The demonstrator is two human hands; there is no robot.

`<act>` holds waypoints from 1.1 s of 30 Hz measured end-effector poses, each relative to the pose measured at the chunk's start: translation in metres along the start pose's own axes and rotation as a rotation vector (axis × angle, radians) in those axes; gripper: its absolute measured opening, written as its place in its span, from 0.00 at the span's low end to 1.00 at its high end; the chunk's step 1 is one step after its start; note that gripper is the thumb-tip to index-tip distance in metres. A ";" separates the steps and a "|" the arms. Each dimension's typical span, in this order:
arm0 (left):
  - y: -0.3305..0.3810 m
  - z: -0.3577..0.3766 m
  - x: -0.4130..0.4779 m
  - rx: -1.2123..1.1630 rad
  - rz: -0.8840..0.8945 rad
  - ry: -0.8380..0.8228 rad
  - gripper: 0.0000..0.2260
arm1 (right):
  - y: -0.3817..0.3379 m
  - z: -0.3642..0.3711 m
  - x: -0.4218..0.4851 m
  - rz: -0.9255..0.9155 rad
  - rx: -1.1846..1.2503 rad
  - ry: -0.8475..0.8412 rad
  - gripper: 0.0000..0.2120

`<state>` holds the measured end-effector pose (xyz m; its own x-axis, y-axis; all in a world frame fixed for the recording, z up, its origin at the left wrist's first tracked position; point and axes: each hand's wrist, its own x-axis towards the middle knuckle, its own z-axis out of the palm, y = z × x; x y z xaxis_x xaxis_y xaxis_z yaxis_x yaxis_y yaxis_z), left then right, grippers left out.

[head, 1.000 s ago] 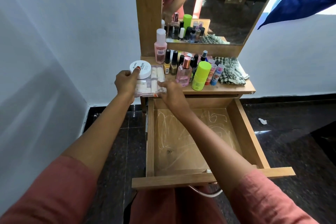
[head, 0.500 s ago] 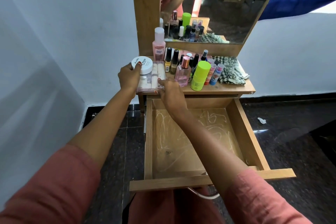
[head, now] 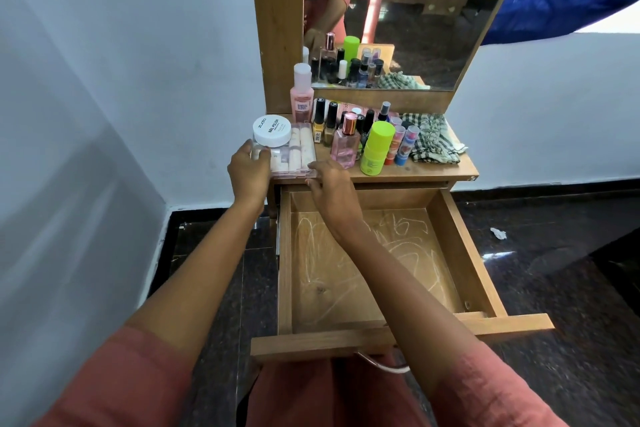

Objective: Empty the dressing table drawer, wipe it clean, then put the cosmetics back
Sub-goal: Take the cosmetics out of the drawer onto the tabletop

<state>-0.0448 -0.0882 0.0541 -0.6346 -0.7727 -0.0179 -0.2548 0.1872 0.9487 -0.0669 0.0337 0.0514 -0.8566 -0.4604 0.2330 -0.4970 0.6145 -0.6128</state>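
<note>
Hands grip the clear case (head: 294, 156) at the left front corner of the worktop (head: 433, 172), left hand (head: 249, 172) round its side, right hand (head: 332, 191) pinching its front edge; it overhangs, so the white-lidded jar (head: 272, 131) atop may slide off; emptied drawer (head: 464, 253) shows chalky scribbles, unwiped; pale walls (head: 138, 80), dark stone floor (head: 554, 270).

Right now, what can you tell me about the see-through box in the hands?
The clear plastic box is flat and rectangular, with rows of pale cream and pink pieces showing through its lid. It lies level at the front left corner of the dressing table top. The left hand grips its left side and the right hand pinches its near right corner. A round jar with a white lid seems to sit on its far left corner.
</note>
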 end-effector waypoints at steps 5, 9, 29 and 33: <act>-0.003 0.001 -0.038 -0.084 0.025 0.095 0.16 | 0.012 -0.010 -0.019 0.028 0.034 0.057 0.12; -0.002 0.009 -0.062 -0.104 0.101 0.108 0.15 | 0.027 -0.021 -0.035 0.077 0.058 0.100 0.10; 0.051 0.142 -0.112 -0.071 0.205 -0.432 0.15 | 0.119 -0.110 0.002 0.370 0.107 0.357 0.11; 0.058 0.160 -0.108 0.009 0.194 -0.520 0.19 | 0.134 -0.117 0.029 0.427 0.054 0.318 0.19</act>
<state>-0.1076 0.1032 0.0606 -0.9466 -0.3223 0.0012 -0.1022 0.3035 0.9473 -0.1746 0.1774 0.0648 -0.9850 0.0452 0.1664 -0.0942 0.6672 -0.7389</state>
